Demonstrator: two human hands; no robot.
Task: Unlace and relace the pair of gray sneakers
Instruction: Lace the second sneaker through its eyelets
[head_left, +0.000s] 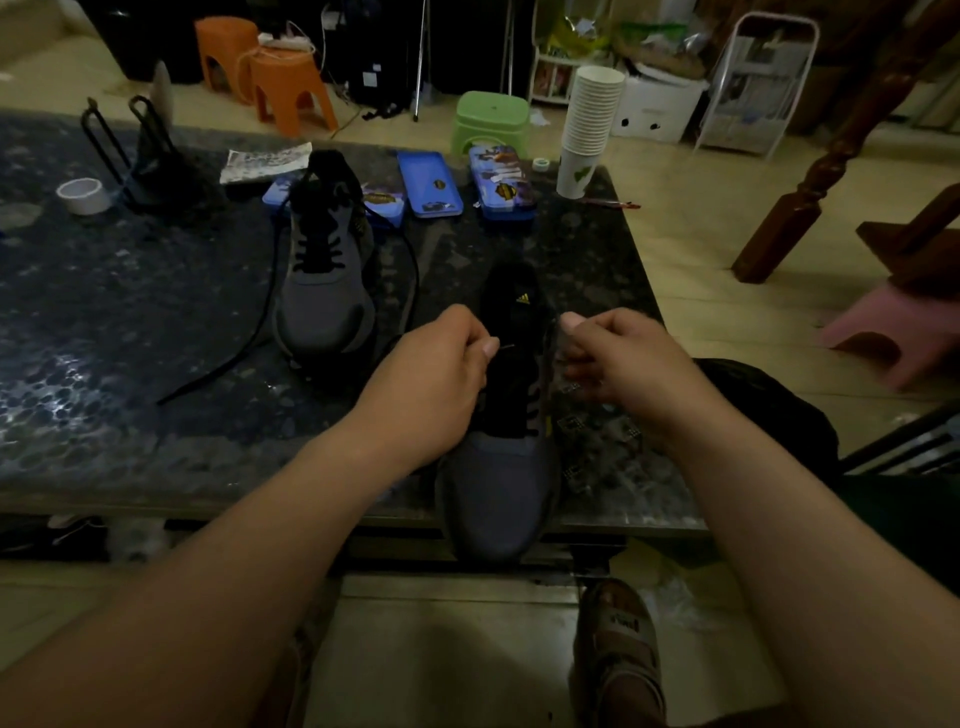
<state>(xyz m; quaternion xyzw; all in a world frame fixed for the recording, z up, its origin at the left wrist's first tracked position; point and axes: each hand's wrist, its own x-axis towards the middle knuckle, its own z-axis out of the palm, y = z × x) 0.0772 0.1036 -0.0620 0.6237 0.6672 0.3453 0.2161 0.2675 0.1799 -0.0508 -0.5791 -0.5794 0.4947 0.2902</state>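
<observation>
Two gray sneakers stand on a dark mottled table (130, 364). The near sneaker (498, 488) points its toe at me over the table's front edge, its black tongue with a yellow logo raised. My left hand (436, 374) pinches a black lace end at the left side of its eyelets. My right hand (618, 358) grips the shoe's right upper edge with curled fingers. The far sneaker (327, 270) sits left of centre, partly laced, its long black lace (244, 338) trailing loose across the table.
Blue tins (428, 182) lie behind the shoes, beside a stack of paper cups (589, 130). A tape roll (83, 195) and a black wire rack (140, 156) sit at the left. Plastic stools, orange (291, 88) and green (491, 122), stand beyond. My sandalled foot (618, 654) is below.
</observation>
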